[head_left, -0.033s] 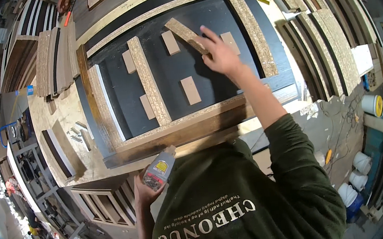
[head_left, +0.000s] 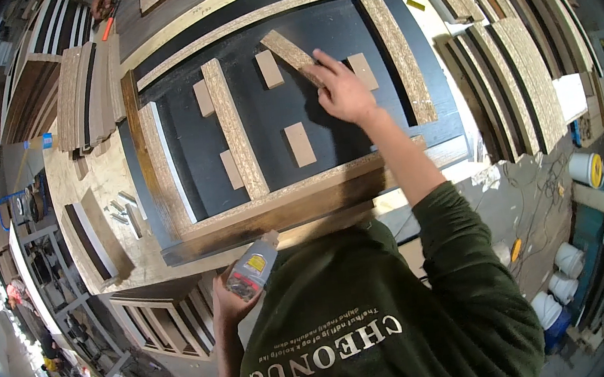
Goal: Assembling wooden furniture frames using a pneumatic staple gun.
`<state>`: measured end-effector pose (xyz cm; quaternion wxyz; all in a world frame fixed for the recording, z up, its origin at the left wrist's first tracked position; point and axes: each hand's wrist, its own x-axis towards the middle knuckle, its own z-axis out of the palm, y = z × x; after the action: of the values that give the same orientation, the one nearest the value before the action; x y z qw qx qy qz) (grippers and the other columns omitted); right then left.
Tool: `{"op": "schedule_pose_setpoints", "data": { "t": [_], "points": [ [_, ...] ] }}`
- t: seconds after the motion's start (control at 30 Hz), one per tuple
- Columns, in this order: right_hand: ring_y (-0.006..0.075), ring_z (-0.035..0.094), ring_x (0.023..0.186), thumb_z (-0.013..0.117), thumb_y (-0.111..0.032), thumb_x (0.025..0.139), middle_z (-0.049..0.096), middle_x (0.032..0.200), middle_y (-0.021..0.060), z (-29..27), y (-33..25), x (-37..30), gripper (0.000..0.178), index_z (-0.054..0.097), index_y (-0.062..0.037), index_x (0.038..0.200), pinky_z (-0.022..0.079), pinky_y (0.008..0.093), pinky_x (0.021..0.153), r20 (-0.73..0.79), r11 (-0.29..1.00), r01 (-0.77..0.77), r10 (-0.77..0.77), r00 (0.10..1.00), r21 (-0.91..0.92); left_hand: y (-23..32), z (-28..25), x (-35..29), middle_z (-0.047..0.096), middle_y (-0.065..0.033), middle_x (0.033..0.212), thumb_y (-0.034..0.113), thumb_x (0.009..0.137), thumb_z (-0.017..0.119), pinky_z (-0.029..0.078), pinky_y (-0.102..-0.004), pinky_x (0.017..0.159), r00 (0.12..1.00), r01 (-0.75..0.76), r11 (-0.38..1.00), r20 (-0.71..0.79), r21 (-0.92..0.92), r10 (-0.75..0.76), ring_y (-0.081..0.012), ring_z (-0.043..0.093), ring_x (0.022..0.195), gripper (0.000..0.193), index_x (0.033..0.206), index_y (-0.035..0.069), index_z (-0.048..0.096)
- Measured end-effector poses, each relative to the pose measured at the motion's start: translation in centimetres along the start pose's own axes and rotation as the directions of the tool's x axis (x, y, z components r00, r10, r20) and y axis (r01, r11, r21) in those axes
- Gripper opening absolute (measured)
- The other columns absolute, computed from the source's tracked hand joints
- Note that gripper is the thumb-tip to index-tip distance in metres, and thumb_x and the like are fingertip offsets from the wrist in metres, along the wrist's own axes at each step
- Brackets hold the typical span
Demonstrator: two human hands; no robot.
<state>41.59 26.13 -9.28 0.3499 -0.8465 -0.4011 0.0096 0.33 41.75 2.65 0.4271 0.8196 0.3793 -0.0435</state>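
Currently, right grip: the right hand (head_left: 345,95) had its fingers partly spread over the near end of the slanted strip; it touched or nearly touched it, and whether it pinched could not be told.
Slanted strip: the short chipboard piece (head_left: 288,53) lay askew on the dark panel (head_left: 263,118), between 2 of the 5 pale blocks (head_left: 300,145).
Left grip: the left hand (head_left: 229,303) was closed around a grey container (head_left: 254,270), held low in front of the desk (head_left: 90,186).
Handling: a hold with thumb and fingers on the 2 long edges probably served better than pressure on 1 end, which could have swung the strip round.
Guides: the upright strip (head_left: 235,133) and the right-side strip (head_left: 401,63) looked like useful sight lines for judging its angle.
Pale blocks: the strip's far end was just beside 1 of them, so a slow turn, lifted slightly, seemed the safer way not to nudge it.
Container: keeping it away from the panel appeared wise, leaving the right hand room.
Lower strip: this long edge piece (head_left: 316,181) ran beneath the right forearm, which was best kept raised.
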Motion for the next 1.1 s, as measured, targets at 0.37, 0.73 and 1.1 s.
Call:
{"op": "schedule_pose_setpoints", "data": {
  "t": [0.37,0.73,1.1],
  "points": [
    [0.0385,0.035,0.132,0.051,-0.001,0.083,0.028,0.148,0.0214,6.0,-6.2,-1.6,0.054,0.043,-0.0057,0.136,0.028,0.0509,0.11,-0.097,0.969,-0.206,0.22,0.971,0.14,5.3,2.2,-0.3,0.068,-0.0191,0.089,0.024,0.065,0.077,0.051,-0.0327,0.076,0.986,0.017,0.994,0.168,-0.108,0.001,-0.0232,0.069,0.084,0.047,0.099,-0.005,0.062],
    [0.0373,0.027,0.138,0.073,-0.037,0.074,0.026,0.149,0.0232,2.9,-3.6,2.9,0.081,0.035,-0.0139,0.142,0.021,0.0496,0.114,0.031,0.996,-0.086,0.085,0.996,0.01,7.6,1.6,0.9,0.067,-0.0198,0.09,0.021,0.06,0.079,0.051,-0.0344,0.075,0.956,-0.247,0.961,0.193,0.123,0.221,-0.0368,0.065,0.084,0.055,0.108,-0.003,0.061],
    [0.0348,0.021,0.141,0.052,-0.029,0.086,0.022,0.151,0.0221,5.4,-2.7,2.7,0.061,0.035,-0.0159,0.143,0.015,0.0531,0.115,0.028,0.991,-0.084,0.087,0.996,-0.101,11.7,3.9,8.8,0.065,-0.0232,0.093,0.019,0.067,0.072,0.051,-0.0422,0.076,0.888,-0.398,0.876,0.355,0.274,0.292,-0.0409,0.062,0.089,0.05,0.112,0.0,0.061]
  ]
}}
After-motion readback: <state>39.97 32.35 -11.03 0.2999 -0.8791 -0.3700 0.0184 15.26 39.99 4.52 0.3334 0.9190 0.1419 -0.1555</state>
